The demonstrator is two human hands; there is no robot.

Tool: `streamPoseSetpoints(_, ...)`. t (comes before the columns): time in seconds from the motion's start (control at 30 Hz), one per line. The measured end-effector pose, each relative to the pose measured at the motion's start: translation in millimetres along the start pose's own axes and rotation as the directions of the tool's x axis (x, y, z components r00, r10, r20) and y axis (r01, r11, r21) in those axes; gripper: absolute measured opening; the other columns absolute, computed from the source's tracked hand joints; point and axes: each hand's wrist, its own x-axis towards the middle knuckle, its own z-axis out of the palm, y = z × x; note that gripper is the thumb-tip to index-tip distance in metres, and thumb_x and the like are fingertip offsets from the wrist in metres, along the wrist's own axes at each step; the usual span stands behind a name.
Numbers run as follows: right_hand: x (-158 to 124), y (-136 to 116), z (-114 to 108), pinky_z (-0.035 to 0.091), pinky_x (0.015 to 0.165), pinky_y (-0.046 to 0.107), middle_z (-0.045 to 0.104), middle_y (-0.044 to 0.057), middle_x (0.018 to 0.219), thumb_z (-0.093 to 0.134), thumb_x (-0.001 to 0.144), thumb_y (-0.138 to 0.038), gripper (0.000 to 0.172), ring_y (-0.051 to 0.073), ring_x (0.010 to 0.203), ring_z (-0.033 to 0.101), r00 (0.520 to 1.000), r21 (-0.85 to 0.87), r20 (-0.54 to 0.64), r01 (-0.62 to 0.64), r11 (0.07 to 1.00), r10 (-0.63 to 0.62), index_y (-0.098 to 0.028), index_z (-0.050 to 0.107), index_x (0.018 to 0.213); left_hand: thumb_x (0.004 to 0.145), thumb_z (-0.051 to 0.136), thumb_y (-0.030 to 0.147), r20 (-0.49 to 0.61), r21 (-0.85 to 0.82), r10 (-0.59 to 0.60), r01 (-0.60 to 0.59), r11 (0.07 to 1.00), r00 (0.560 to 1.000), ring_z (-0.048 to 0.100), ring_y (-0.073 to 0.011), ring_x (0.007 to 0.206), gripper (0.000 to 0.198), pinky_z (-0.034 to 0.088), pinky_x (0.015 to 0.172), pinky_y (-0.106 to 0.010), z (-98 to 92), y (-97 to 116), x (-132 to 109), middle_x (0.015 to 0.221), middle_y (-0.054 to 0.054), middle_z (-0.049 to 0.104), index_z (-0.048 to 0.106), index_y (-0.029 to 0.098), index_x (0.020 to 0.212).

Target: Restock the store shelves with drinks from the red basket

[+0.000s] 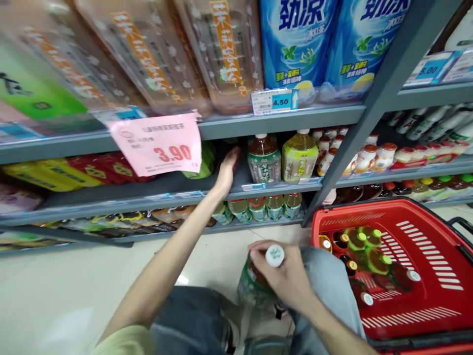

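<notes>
My left hand [228,170] reaches into the middle shelf, fingers extended, with nothing visible in it. It is between a green package [203,165] on its left and a green-labelled brown drink bottle [264,160] on its right. A yellow-green bottle [300,157] stands beside that one. Low in front of my knees, my right hand [283,278] is wrapped round the neck of a large bottle [248,286] with a white cap and green label. The bottle is upright and its lower part looks blurred.
A red basket [428,296] with several capped bottles is at the right. A pink price sign [158,144] hangs from the upper shelf edge [314,118]. A grey shelf post [377,103] slants down near the basket. Small bottles [275,207] line the bottom shelf.
</notes>
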Motion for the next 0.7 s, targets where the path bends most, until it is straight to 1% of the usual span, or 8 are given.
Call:
streamPoseSetpoints(0.1,10.8,-3.6,-11.6,0.057,0.086,0.035,0.081,0.007,0.096,0.073,0.083,-0.046,0.027,0.025,0.095,0.075,0.999,0.075,-0.014,-0.044,0.996,0.045,-0.021,0.081,0.086,0.091,0.066,0.06,0.164,-0.051,-0.099,0.108,0.993,0.981,0.066,-0.0289,0.12,0.058,0.051,0.103,-0.046,-28.8,13.7,-103.2,0.128,-0.015,0.071,0.061,0.019,0.133)
streamPoseSetpoints(0.13,15.4,-6.5,-13.7,0.056,0.086,0.035,0.081,0.008,0.095,0.075,0.081,-0.049,0.029,0.026,0.094,0.075,0.998,0.098,-0.022,-0.059,0.993,0.061,-0.02,0.081,0.085,0.091,0.066,0.061,0.286,-0.096,-0.178,0.213,0.972,0.942,0.069,-0.0287,0.114,0.06,0.054,0.098,-0.045,-34.5,15.4,-136.8,0.123,-0.015,0.073,0.061,0.019,0.133)
streamPoseSetpoints(0.23,32.5,-19.5,-13.3,0.056,0.081,0.033,0.081,0.009,0.092,0.081,0.075,-0.051,0.034,0.024,0.087,0.074,0.991,0.194,-0.032,-0.121,0.974,0.129,-0.018,0.082,0.082,0.083,0.067,0.074,0.575,-0.14,-0.386,0.552,0.822,0.721,0.069,-0.0312,0.114,0.071,0.055,0.096,-0.046,-38.3,11.8,-215.1,0.122,-0.014,0.074,0.065,0.023,0.133)
streamPoseSetpoints(0.3,46.6,-29.4,-8.2,0.056,0.08,0.032,0.08,0.009,0.09,0.082,0.073,-0.049,0.034,0.023,0.083,0.073,0.99,0.272,-0.007,-0.137,0.953,0.144,-0.016,0.081,0.079,0.074,0.071,0.08,0.597,-0.216,-0.427,0.648,0.73,0.68,0.067,-0.034,0.12,0.078,0.052,0.101,-0.048,-34.1,5.8,-243.7,0.122,-0.013,0.074,0.07,0.022,0.127)
streamPoseSetpoints(0.4,71.4,-41.4,2.8,0.057,0.079,0.032,0.079,0.009,0.086,0.084,0.07,-0.044,0.03,0.022,0.08,0.073,0.989,0.357,0.062,-0.148,0.922,0.135,-0.015,0.078,0.074,0.06,0.081,0.08,0.483,-0.41,-0.416,0.619,0.67,0.771,0.065,-0.0368,0.124,0.089,0.05,0.106,-0.051,-29.7,0.8,-257.9,0.121,-0.013,0.074,0.068,0.023,0.128)
streamPoseSetpoints(0.5,95.0,-46.3,14.8,0.058,0.077,0.031,0.079,0.011,0.084,0.085,0.068,-0.041,0.029,0.021,0.077,0.072,0.985,0.382,0.114,-0.165,0.909,0.131,-0.013,0.076,0.072,0.052,0.096,0.057,0.357,-0.447,-0.39,0.522,0.727,0.849,0.063,-0.0365,0.126,0.101,0.049,0.108,-0.052,-31.8,4.3,-256.0,0.132,-0.013,0.07,0.058,0.026,0.14)
streamPoseSetpoints(0.6,110.1,-41.0,26.2,0.058,0.079,0.031,0.079,0.01,0.084,0.084,0.069,-0.042,0.03,0.021,0.078,0.072,0.983,0.369,0.143,-0.163,0.915,0.118,-0.013,0.076,0.073,0.055,0.096,0.045,0.184,-0.34,-0.301,0.347,0.874,0.936,0.061,-0.0359,0.13,0.102,0.047,0.112,-0.051,-34.7,10.7,-254.0,0.141,-0.014,0.063,0.052,0.024,0.145)
streamPoseSetpoints(0.7,113.4,-27.9,35.0,0.057,0.08,0.03,0.078,0.007,0.082,0.081,0.07,-0.046,0.03,0.02,0.078,0.071,0.985,0.297,0.085,-0.168,0.94,0.149,-0.016,0.076,0.076,0.06,0.093,0.041,0.009,-0.045,-0.065,0.065,0.997,0.998,0.058,-0.0357,0.133,0.099,0.044,0.116,-0.051,-37.7,15.5,-254.6,0.144,-0.016,0.061,0.05,0.019,0.146)
